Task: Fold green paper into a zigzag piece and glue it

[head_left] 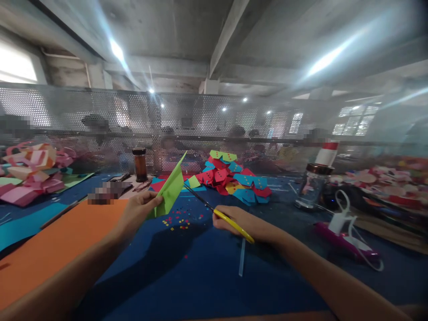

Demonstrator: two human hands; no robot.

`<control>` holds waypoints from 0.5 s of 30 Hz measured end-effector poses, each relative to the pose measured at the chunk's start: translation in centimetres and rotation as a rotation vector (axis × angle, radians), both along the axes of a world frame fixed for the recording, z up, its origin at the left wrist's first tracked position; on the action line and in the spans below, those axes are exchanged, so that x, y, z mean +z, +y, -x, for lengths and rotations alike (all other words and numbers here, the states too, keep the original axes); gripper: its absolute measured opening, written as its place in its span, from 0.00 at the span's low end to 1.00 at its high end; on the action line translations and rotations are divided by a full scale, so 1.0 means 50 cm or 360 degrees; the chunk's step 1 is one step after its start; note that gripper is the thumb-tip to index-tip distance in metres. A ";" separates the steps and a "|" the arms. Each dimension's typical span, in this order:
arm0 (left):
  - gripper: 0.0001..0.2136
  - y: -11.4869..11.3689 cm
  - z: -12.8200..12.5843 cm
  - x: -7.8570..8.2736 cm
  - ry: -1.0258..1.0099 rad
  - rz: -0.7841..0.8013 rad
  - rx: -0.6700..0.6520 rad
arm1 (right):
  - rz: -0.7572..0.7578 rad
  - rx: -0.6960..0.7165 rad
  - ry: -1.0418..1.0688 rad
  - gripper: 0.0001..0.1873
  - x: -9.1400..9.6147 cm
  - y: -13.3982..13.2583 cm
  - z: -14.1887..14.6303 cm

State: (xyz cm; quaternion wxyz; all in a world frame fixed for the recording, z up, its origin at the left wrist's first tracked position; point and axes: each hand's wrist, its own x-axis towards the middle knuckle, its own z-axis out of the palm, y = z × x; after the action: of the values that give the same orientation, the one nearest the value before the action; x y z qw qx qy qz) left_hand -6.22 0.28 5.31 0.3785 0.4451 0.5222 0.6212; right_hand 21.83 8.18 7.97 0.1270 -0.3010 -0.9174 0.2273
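Note:
My left hand (137, 211) pinches a folded green paper piece (170, 189) and holds it up above the blue table (200, 276). My right hand (240, 223) grips yellow-handled scissors (220, 215), whose dark blades point up and left toward the green paper's lower edge. Tiny coloured paper scraps (179, 220) lie on the table under the paper. A clear glue stick (242, 257) lies just below my right hand.
An orange sheet (50, 249) lies at left. A heap of red, blue and green paper pieces (234, 178) sits behind, with a brown bottle (140, 164), a glass jar (312, 185) and a purple glue gun (344, 236). A perforated screen (200, 120) has people behind it.

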 end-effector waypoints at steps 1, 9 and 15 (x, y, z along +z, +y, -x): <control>0.17 0.000 0.002 0.001 -0.0012 -0.0002 0.0015 | -0.0012 -0.0016 -0.0044 0.11 0.000 -0.001 -0.002; 0.16 0.009 0.009 -0.005 0.0013 -0.0054 0.0006 | -0.0029 0.0029 -0.0212 0.10 -0.010 -0.003 -0.002; 0.15 0.005 -0.005 -0.007 0.0073 -0.0024 -0.0116 | -0.0105 0.0085 -0.0253 0.10 -0.008 -0.024 0.009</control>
State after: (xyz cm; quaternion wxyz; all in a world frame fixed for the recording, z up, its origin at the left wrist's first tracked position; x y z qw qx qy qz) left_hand -5.99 0.56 4.98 0.3854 0.4808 0.5096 0.6005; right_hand 21.38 6.96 7.59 0.0574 -0.2893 -0.9392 0.1757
